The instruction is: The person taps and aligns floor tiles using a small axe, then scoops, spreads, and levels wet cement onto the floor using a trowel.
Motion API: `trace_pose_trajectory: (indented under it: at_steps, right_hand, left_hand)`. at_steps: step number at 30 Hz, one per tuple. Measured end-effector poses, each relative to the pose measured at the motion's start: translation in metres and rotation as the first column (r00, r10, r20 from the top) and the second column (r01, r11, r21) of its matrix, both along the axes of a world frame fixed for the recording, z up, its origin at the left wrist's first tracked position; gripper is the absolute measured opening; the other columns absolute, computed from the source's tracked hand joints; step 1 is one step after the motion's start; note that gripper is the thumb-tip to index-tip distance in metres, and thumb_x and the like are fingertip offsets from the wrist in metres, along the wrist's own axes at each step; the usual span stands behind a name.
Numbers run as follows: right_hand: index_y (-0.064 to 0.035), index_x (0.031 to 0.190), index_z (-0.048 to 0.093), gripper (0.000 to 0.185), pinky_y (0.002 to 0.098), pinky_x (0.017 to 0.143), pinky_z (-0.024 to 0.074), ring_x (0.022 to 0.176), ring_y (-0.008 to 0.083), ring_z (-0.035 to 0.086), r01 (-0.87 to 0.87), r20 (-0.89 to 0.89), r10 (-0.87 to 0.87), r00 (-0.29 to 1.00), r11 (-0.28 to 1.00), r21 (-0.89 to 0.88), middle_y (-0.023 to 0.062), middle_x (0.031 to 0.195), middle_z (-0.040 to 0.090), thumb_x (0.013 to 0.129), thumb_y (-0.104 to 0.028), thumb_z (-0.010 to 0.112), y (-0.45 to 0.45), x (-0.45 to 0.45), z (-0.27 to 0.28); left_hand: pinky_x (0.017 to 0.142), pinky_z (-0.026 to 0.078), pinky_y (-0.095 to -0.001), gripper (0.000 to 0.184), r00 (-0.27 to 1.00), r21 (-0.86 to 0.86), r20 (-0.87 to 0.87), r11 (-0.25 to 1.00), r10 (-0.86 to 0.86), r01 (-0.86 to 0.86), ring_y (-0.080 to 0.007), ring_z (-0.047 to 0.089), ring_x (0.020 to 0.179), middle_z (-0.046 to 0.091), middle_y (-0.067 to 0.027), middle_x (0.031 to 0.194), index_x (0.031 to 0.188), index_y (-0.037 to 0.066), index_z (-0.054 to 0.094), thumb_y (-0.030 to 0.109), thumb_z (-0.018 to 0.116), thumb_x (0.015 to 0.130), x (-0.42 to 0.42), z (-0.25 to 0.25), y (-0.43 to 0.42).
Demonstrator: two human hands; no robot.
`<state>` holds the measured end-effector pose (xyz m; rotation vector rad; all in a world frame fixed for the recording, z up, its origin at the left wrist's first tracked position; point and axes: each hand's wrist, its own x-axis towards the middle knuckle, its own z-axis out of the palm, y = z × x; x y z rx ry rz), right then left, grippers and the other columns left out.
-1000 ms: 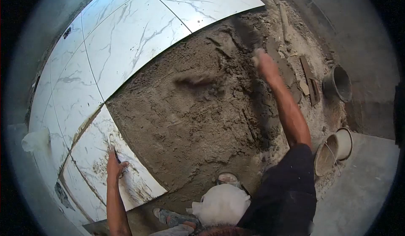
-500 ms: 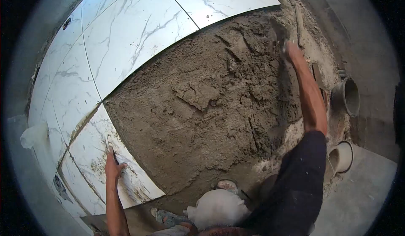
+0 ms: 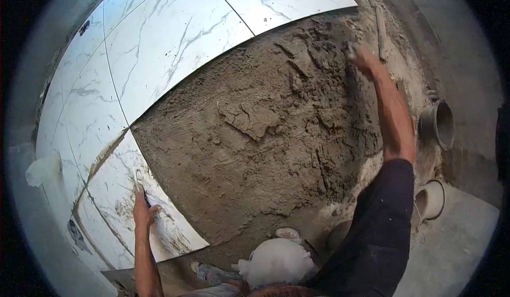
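My left hand (image 3: 143,211) rests on a dirt-smeared white marble-look tile (image 3: 175,225), fingers stretched forward and thumb apart, holding nothing. A pale tip shows at its forefinger. My right hand (image 3: 365,62) reaches out over the far right edge of the grey-brown mortar bed (image 3: 239,159), its fingers closed round a trowel (image 3: 350,50). Only a small light part of the trowel shows clearly; its blade is blurred against the mortar. The bed is rough and furrowed at right, flatter at left, with a cracked raised patch in the middle.
Laid white tiles (image 3: 164,47) border the bed on the far and left sides. Two pipe ends (image 3: 443,124) (image 3: 431,198) stick out by the wall at right. A strip of rubble (image 3: 396,47) runs along that wall. My shoe (image 3: 287,234) is at the near edge.
My right hand has moved slightly left and toward the far end with the trowel. The left hand stays on the tile. The view has shifted a little.
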<state>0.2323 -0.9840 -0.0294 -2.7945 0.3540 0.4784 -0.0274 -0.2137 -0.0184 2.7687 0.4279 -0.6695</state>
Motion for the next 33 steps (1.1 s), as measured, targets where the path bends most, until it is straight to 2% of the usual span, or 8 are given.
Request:
trace_pose_trajectory:
  at_steps: [1,3,5,12,15,19,25,33]
  right_hand:
    - [0.0032,0.101,0.049,0.027,0.0428,0.070,0.0445,0.089,0.0324,0.058,-0.319,0.182,0.340,0.923,0.938,-0.133,0.0247,0.092,0.058,0.086,-0.019,0.054,-0.014,-0.001,-0.016]
    - [0.0027,0.103,0.047,0.026,0.0459,0.071,0.0449,0.089,0.0372,0.058,0.058,0.142,-0.105,0.984,0.951,0.304,0.0242,0.093,0.058,0.085,-0.015,0.054,0.040,-0.026,0.015]
    - [-0.0029,0.104,0.050,0.027,0.0445,0.078,0.0445,0.093,0.0394,0.056,-0.381,-0.120,0.363,0.924,0.906,-0.186,0.0231,0.102,0.058,0.087,-0.023,0.050,0.070,-0.040,0.033]
    - [-0.0026,0.108,0.047,0.027,0.0438,0.070,0.0459,0.085,0.0399,0.056,-0.538,0.053,0.566,0.822,0.804,-0.253,0.0222,0.094,0.056,0.083,-0.012,0.053,0.096,-0.100,0.058]
    - [-0.0029,0.104,0.049,0.022,0.0440,0.069,0.0447,0.085,0.0395,0.055,-0.339,0.339,0.371,0.865,0.929,-0.151,0.0226,0.093,0.057,0.083,-0.011,0.053,0.065,-0.070,0.012]
    - [0.0018,0.096,0.049,0.023,0.0434,0.070,0.0417,0.078,0.0317,0.053,0.132,-0.115,-0.116,0.987,0.981,0.142,0.0180,0.083,0.056,0.082,-0.014,0.056,0.082,-0.027,0.041]
    - [0.0017,0.099,0.048,0.028,0.0449,0.068,0.0426,0.081,0.0380,0.055,-0.475,0.083,0.472,0.878,0.879,0.031,0.0218,0.091,0.057,0.083,-0.019,0.055,0.128,-0.046,0.027]
    - [0.0001,0.100,0.050,0.021,0.0473,0.069,0.0454,0.083,0.0427,0.057,-0.390,0.333,0.436,0.836,0.899,-0.199,0.0228,0.087,0.059,0.087,-0.016,0.045,0.124,-0.095,0.036]
  left_hand:
    - [0.096,0.039,-0.0356,0.101,1.000,-0.011,0.025,1.000,0.000,0.000,-0.0333,0.047,0.118,0.044,-0.0226,0.130,0.137,0.005,0.029,0.005,0.081,0.051,0.000,-0.001,0.000]
    - [0.094,0.041,-0.0363,0.104,0.999,-0.020,0.040,1.000,-0.009,0.010,-0.0340,0.048,0.117,0.043,-0.0236,0.131,0.138,0.007,0.029,0.006,0.082,0.048,-0.001,-0.005,0.002]
    - [0.093,0.042,-0.0363,0.105,0.999,-0.006,0.045,1.000,-0.026,0.026,-0.0340,0.050,0.114,0.045,-0.0229,0.129,0.138,0.009,0.028,0.008,0.083,0.048,-0.003,-0.007,0.006]
    - [0.093,0.042,-0.0357,0.101,0.999,-0.002,0.043,0.999,-0.032,0.033,-0.0343,0.050,0.112,0.049,-0.0217,0.125,0.138,0.004,0.028,0.006,0.082,0.052,0.001,-0.001,0.001]
    - [0.092,0.042,-0.0360,0.101,0.992,0.070,0.069,0.993,-0.103,0.098,-0.0341,0.050,0.112,0.049,-0.0211,0.124,0.137,0.005,0.029,0.008,0.082,0.052,-0.001,-0.005,0.006]
    - [0.091,0.042,-0.0373,0.102,0.993,0.057,0.062,0.994,-0.101,0.097,-0.0345,0.051,0.109,0.051,-0.0200,0.121,0.138,0.007,0.028,0.012,0.083,0.052,-0.004,-0.012,0.013]
    - [0.086,0.043,-0.0387,0.104,0.998,0.077,-0.051,0.996,-0.042,0.046,-0.0356,0.052,0.105,0.053,-0.0182,0.115,0.139,0.007,0.027,0.015,0.084,0.052,0.001,-0.008,0.011]
    - [0.097,0.038,-0.0377,0.107,0.994,0.080,0.023,0.991,-0.108,0.106,-0.0368,0.041,0.121,0.034,-0.0270,0.136,0.140,0.008,0.024,0.015,0.084,0.051,-0.002,-0.010,0.011]
